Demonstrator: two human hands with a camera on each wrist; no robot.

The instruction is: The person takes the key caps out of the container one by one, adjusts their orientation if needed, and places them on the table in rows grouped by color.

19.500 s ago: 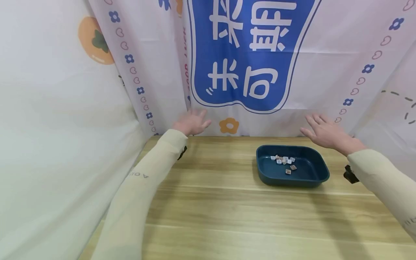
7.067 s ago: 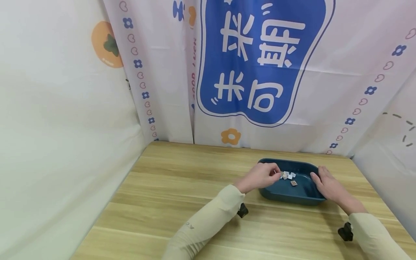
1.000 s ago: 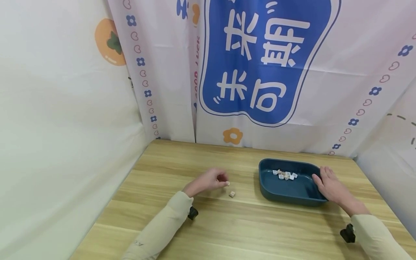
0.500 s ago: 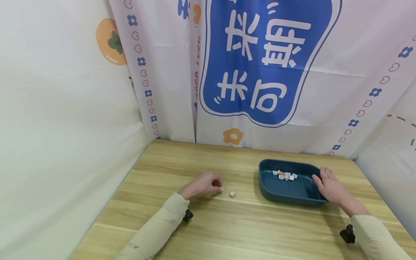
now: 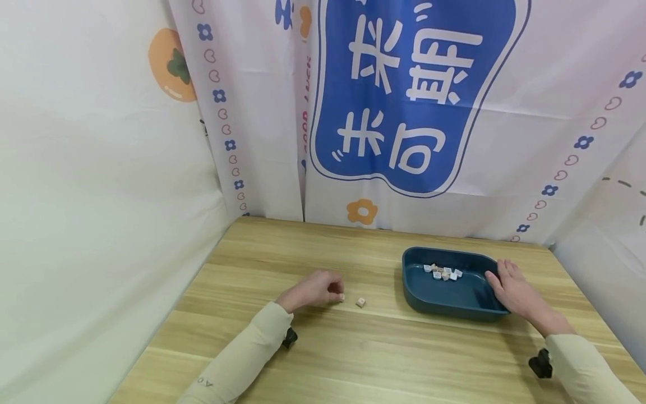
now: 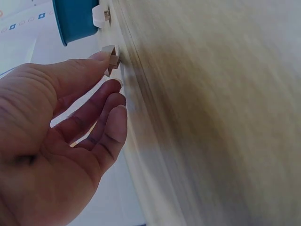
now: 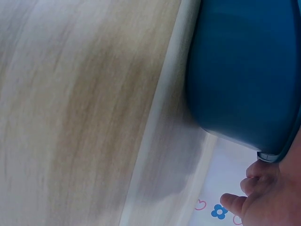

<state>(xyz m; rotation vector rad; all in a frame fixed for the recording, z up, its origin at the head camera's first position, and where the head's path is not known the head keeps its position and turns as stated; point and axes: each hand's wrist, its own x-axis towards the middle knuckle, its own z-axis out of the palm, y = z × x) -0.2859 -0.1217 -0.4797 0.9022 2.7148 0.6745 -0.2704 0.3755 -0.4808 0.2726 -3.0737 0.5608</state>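
Note:
My left hand [image 5: 318, 289] pinches a small pale block [image 5: 342, 298] between curled fingers, low over the wooden table. The left wrist view shows this grooved wooden block [image 6: 113, 60] right at the thumb tip. A second small block [image 5: 360, 302] lies just to its right; in the left wrist view this other block [image 6: 101, 16] shows a white side. My right hand [image 5: 517, 292] holds the right end of a dark blue tray [image 5: 454, 308], thumb over the rim and fingers outside. Several white and tan blocks [image 5: 444, 273] lie together toward the tray's back.
The wooden table [image 5: 404, 359] ends at a hanging printed cloth [image 5: 393, 95] behind the tray. A white cloth [image 5: 111, 196] borders the left side. Black wrist cameras sit under both cuffs, the right camera [image 5: 541, 363] near the table.
Both hands were raised earlier, with all visible blocks in the tray. Since then two came out onto the table side. In the last second my left hand shifted left and nearer with its block.

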